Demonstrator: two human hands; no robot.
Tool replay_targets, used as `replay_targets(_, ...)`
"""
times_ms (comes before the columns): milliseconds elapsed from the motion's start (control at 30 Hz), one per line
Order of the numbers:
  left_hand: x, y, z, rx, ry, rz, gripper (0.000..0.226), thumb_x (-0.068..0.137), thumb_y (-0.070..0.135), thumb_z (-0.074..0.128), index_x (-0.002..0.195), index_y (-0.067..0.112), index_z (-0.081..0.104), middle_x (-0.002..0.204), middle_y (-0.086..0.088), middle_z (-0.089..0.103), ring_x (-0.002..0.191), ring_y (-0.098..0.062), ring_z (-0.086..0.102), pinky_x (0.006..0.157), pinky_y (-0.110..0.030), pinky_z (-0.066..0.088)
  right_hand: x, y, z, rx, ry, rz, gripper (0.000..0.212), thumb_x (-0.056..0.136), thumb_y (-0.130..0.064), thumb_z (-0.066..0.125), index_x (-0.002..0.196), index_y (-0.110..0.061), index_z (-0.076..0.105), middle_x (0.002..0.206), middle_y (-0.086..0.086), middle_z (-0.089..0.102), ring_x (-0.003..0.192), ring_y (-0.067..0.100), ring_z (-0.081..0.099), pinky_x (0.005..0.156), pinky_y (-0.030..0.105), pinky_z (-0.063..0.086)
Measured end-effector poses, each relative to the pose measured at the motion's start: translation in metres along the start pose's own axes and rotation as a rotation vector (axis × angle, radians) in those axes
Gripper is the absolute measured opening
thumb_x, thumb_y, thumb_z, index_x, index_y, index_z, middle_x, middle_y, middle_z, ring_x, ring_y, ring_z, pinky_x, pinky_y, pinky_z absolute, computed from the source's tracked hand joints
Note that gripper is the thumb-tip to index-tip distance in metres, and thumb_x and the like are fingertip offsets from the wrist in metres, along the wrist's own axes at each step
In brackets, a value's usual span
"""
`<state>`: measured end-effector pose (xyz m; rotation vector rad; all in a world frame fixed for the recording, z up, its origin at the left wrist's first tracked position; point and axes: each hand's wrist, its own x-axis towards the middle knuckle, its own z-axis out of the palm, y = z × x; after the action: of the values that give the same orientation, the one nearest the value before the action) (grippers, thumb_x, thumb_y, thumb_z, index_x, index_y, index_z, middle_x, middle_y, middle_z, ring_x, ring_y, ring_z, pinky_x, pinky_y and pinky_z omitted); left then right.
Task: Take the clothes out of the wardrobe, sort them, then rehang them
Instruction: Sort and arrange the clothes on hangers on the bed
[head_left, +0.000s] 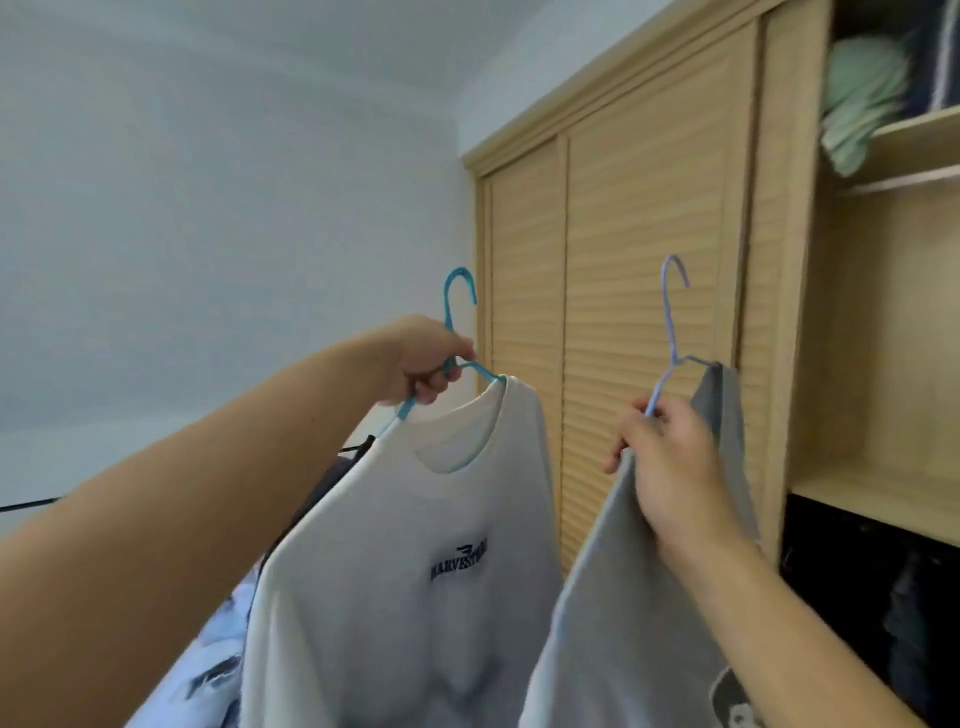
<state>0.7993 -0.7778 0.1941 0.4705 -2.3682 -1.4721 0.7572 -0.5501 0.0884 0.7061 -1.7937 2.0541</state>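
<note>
Head camera view, looking up and forward. Two raised arms each hold a shirt on a hanger in front of a wardrobe (649, 260) with slatted wooden doors filling the right half of the frame.

At centre, the left hand (421, 364) has its fingers curled round the neck of a blue hanger (457, 306), hook pointing up and curling right. A white sweatshirt (415, 597) with dark chest lettering hangs from it toward the bottom edge, its long axis roughly vertical.

At centre right, the right hand (660, 452) pinches the shoulder wire of a pale lilac hanger (672, 312), hook upright, together with the edge of a grey T-shirt (623, 597). This shirt hangs seen nearly edge-on.

Both garments look soft and light and would sag or slide if taken by the cloth; the stiff hanger neck below the hook seems the surest hold.

Folded green cloth (862, 93) sits on a shelf at upper right.
</note>
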Motion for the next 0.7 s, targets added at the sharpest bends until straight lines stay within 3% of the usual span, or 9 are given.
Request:
replay_targets(167,-0.015,0.019,0.072,-0.097,-0.074,0.045,0.004,0.098,0.006,0.05,0.097,0.009,0.053,0.071,-0.005,0.042,0.048,-0.012,0.033,0.042,-0.021,0.027,-0.035,0.006,0.032,-0.2,-0.226,-0.033,0.006,0.097,-0.026,0.052,0.099,-0.02,0.052,0.089,-0.001,0.063,0.087,0.022,0.057,0.073,0.032,0.038)
replay_targets(300,-0.03,0.035,0.114,-0.158,-0.094,0.022,0.011,0.09,0.001,0.045,0.097,0.008,0.049,0.073,-0.008,0.04,0.054,-0.016,0.036,0.052,-0.026,0.034,-0.052,0.016,0.039,-0.249,-0.235,-0.132,0.024,0.102,-0.024,0.045,0.121,-0.01,0.05,0.111,0.009,0.059,0.105,0.024,0.054,0.076,0.02,0.029)
replay_targets(434,-0.035,0.046,0.133,-0.162,-0.068,-0.035,0.017,0.093,0.004,0.055,0.109,0.003,0.047,0.086,-0.015,0.047,0.057,-0.021,0.054,0.073,-0.04,0.059,-0.053,0.018,0.03,-0.337,-0.23,-0.226,0.029,0.103,-0.028,0.041,0.127,-0.012,0.047,0.112,0.007,0.057,0.107,0.022,0.053,0.08,0.021,0.032)
replay_targets(500,-0.038,0.05,0.141,-0.1,-0.034,-0.028,0.013,0.098,0.006,0.055,0.107,0.003,0.047,0.085,-0.016,0.05,0.053,-0.021,0.055,0.061,-0.038,0.059,-0.049,0.016,0.025,-0.412,-0.182,-0.25,0.027,0.103,-0.032,0.04,0.122,-0.015,0.048,0.11,0.006,0.058,0.104,0.021,0.054,0.083,0.026,0.037)
replay_targets(600,-0.042,0.057,0.149,0.002,0.017,0.032,0.01,0.099,0.015,0.059,0.101,0.008,0.052,0.072,-0.011,0.052,0.043,-0.014,0.047,0.046,-0.024,0.045,-0.036,0.005,0.014,-0.41,-0.14,-0.248,0.028,0.101,-0.033,0.042,0.12,-0.013,0.048,0.108,0.01,0.062,0.103,0.029,0.058,0.084,0.04,0.045)
replay_targets(700,-0.045,0.06,0.151,0.182,0.058,0.084,0.013,0.098,0.021,0.063,0.1,0.008,0.061,0.072,-0.007,0.056,0.048,-0.012,0.046,0.047,-0.022,0.042,-0.026,-0.006,-0.002,-0.579,-0.316,-0.281,0.039,0.102,-0.041,0.039,0.127,-0.011,0.044,0.108,0.015,0.064,0.102,0.035,0.059,0.08,0.042,0.045)
